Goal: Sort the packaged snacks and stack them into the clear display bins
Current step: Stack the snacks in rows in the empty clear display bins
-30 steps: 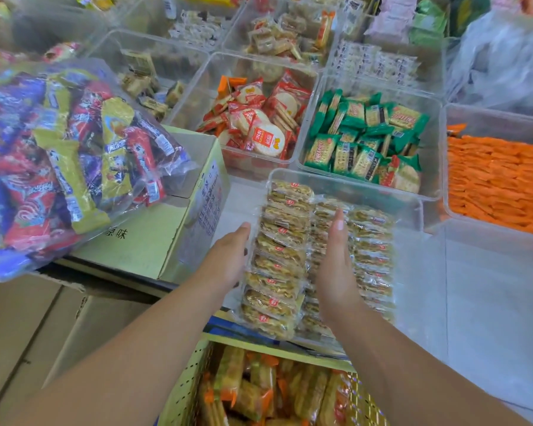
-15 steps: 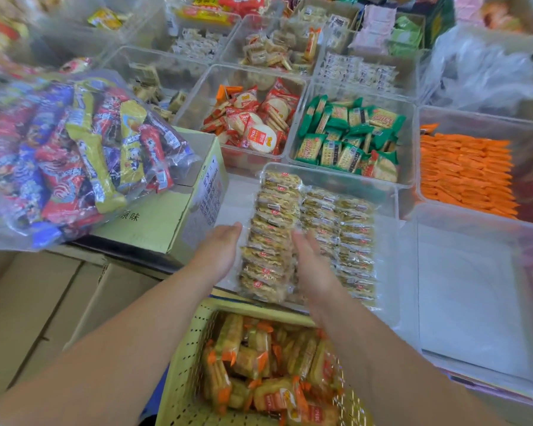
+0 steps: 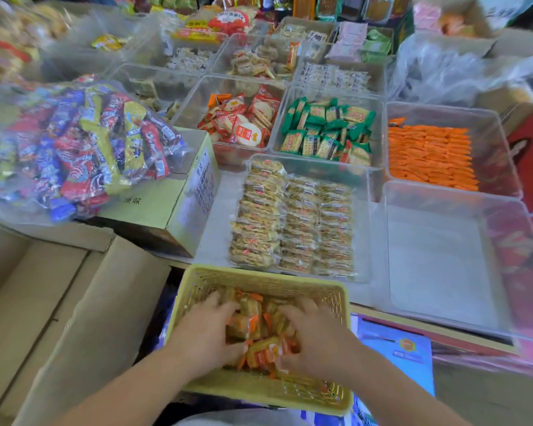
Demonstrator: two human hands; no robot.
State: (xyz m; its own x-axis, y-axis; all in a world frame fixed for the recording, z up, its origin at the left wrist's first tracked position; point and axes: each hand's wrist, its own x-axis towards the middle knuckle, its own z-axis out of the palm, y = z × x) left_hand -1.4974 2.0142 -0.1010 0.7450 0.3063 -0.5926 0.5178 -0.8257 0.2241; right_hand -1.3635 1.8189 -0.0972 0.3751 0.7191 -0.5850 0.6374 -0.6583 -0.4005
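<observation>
A yellow perforated basket [image 3: 259, 273] sits low in front of me, holding several orange-ended snack packets [image 3: 263, 353]. My left hand [image 3: 206, 330] and my right hand [image 3: 317, 336] are both inside it, fingers curled into the pile from either side and gripping packets. Just beyond the basket stands a clear bin [image 3: 363, 210] with neat rows of yellow biscuit packets [image 3: 290, 219]. To its right is an empty clear bin [image 3: 437, 265].
Further back, clear bins hold orange packets [image 3: 428, 155], green packs [image 3: 326, 130] and red-and-white crackers [image 3: 240, 124]. A big clear bag of mixed sweets [image 3: 74, 149] lies on a green carton [image 3: 166, 207] at left. An open cardboard box [image 3: 59, 302] stands beside the basket.
Both hands left the stacked biscuit rows in the clear bin, drew back toward me and dropped into the yellow basket, where they now grip packets. The view tilted down.
</observation>
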